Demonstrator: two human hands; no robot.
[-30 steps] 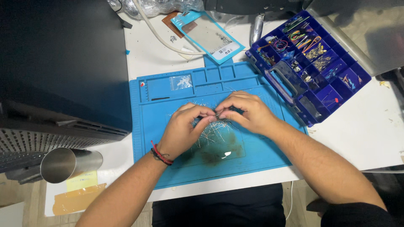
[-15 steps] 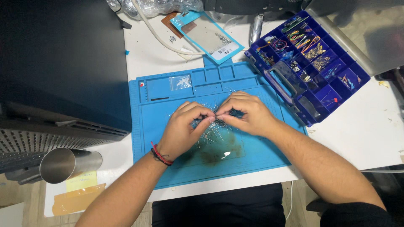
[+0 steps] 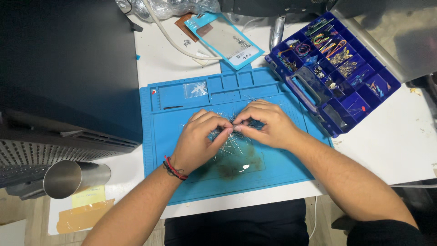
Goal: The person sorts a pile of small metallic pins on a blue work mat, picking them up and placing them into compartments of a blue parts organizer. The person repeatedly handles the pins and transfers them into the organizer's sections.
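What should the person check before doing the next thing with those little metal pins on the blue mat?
1. Both hands meet over the pins: ok. The left hand and right hand pinch together above the pile of pins.
2. Pins lie on the blue mat: ok, none seen on the white table.
3. Which pin is pinched: cannot tell, the fingertips hide it.
4. Parts box stands open beside the right hand: ok.
5. Small clear bag in the mat's top tray, apart from the hands: ok.
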